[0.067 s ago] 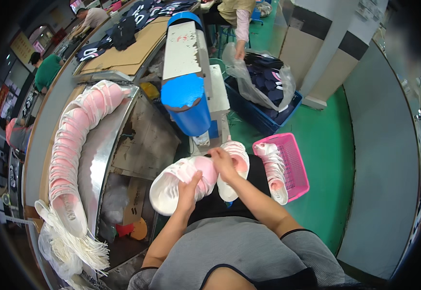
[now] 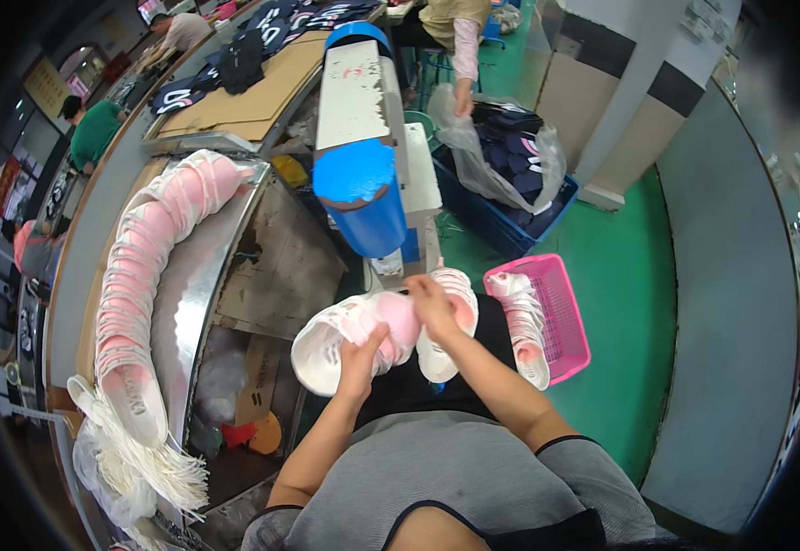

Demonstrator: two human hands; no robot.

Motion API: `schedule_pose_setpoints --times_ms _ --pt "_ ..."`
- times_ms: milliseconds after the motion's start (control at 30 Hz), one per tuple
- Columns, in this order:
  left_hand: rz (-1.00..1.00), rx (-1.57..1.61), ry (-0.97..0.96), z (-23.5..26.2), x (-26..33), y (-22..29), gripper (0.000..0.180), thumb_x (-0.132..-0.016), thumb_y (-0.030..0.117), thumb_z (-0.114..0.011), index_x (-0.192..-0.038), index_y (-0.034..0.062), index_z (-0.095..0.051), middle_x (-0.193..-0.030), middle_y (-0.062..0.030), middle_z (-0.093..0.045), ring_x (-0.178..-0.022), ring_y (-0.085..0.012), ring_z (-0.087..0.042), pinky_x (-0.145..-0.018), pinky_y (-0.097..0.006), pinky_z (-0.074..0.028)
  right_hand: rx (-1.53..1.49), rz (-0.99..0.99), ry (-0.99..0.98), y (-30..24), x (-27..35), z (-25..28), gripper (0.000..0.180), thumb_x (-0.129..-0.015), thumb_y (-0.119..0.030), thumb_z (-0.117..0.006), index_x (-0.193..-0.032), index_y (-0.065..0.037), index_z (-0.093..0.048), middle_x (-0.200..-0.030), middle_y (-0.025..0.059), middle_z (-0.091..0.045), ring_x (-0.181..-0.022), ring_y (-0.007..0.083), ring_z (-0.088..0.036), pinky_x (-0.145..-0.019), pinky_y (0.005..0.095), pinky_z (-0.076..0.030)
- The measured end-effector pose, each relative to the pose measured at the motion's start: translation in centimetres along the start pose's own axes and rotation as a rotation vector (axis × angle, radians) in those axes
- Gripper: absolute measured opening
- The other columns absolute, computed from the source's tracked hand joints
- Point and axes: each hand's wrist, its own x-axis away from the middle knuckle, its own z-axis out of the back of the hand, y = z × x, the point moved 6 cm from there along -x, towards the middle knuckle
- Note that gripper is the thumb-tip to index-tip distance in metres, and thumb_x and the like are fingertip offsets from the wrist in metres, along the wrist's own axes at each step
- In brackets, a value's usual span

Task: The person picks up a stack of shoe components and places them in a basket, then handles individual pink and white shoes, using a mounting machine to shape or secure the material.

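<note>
In front of my body I hold a white shoe upper (image 2: 319, 356) with a pink toe and crossing straps. My left hand (image 2: 359, 361) is closed round its side, the thumb lying over the straps. At its pink toe end is my right hand (image 2: 431, 309), fingers bent and pinched together; what they grip is hidden. Just beneath the right hand, another white and pink shoe upper (image 2: 437, 364) rests on the black cloth (image 2: 492, 342) over my lap.
A pink basket (image 2: 569, 320) at right holds nested uppers (image 2: 523, 329). A long row of uppers (image 2: 134, 275) curves along the metal-edged bench (image 2: 200, 312), near white laces (image 2: 166, 473). A blue and white machine (image 2: 363, 197) stands ahead. A co-worker's hand (image 2: 463, 97) touches a bag in a blue crate (image 2: 501, 234).
The whole view has shifted slightly. Both hands and the held shoe upper stay in nearly the same place relative to each other.
</note>
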Motion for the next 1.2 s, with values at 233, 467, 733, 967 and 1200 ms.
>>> schedule_pose_setpoints --times_ms 233,467,733,967,1200 --pt "-0.037 -0.124 0.066 3.3 -3.9 3.9 0.034 -0.085 0.016 -0.063 -0.113 -0.0009 -0.054 -0.104 -0.0078 -0.061 -0.094 -0.0150 -0.059 -0.082 -0.028 -0.046 0.232 0.128 -0.072 -7.0 1.0 3.7 0.023 -0.081 -0.013 -0.059 -0.101 -0.002 -0.058 -0.081 0.0111 -0.063 -0.073 0.0186 -0.061 -0.067 0.0301 -0.047" --pt "-0.032 -0.188 -0.021 0.8 -8.8 4.1 0.032 -0.082 0.014 -0.064 -0.110 -0.0011 -0.057 -0.102 -0.0072 -0.062 -0.092 -0.0155 -0.059 -0.081 -0.029 -0.046 0.452 0.371 -0.115 -8.1 -2.5 -0.5 0.030 -0.077 -0.023 -0.069 -0.090 0.002 -0.060 -0.074 0.0097 -0.065 -0.070 0.0190 -0.062 -0.068 0.0310 -0.048" --pt "0.150 -0.011 0.054 2.0 -12.9 1.0 0.033 -0.081 0.009 -0.060 -0.111 -0.0052 -0.056 -0.104 -0.0113 -0.062 -0.095 -0.0195 -0.060 -0.080 -0.031 -0.048 -0.211 -0.141 -0.407 -2.9 -7.0 -0.6 0.014 -0.082 -0.001 -0.055 -0.094 0.000 -0.061 -0.082 0.0082 -0.064 -0.075 0.0148 -0.061 -0.066 0.0262 -0.047" --pt "0.494 0.652 0.166 3.9 -16.5 -1.9 0.026 -0.084 0.013 -0.059 -0.106 0.0001 -0.057 -0.096 -0.0138 -0.064 -0.088 -0.0277 -0.063 -0.081 -0.042 -0.052 -0.359 -0.256 -0.324 -2.9 -8.1 -0.9 0.024 -0.085 -0.007 -0.053 -0.107 -0.001 -0.059 -0.099 0.0119 -0.064 -0.084 0.0193 -0.063 -0.075 0.0305 -0.051" --pt "-0.218 0.193 0.591 12.0 4.1 13.7 0.035 -0.082 0.011 -0.064 -0.113 -0.0010 -0.053 -0.105 -0.0094 -0.060 -0.095 -0.0186 -0.059 -0.083 -0.032 -0.048 -0.770 -0.337 -0.319 0.2 -3.1 3.2 0.010 -0.080 -0.007 -0.053 -0.088 -0.002 -0.057 -0.088 0.0076 -0.058 -0.083 0.0199 -0.057 -0.080 0.0326 -0.046"
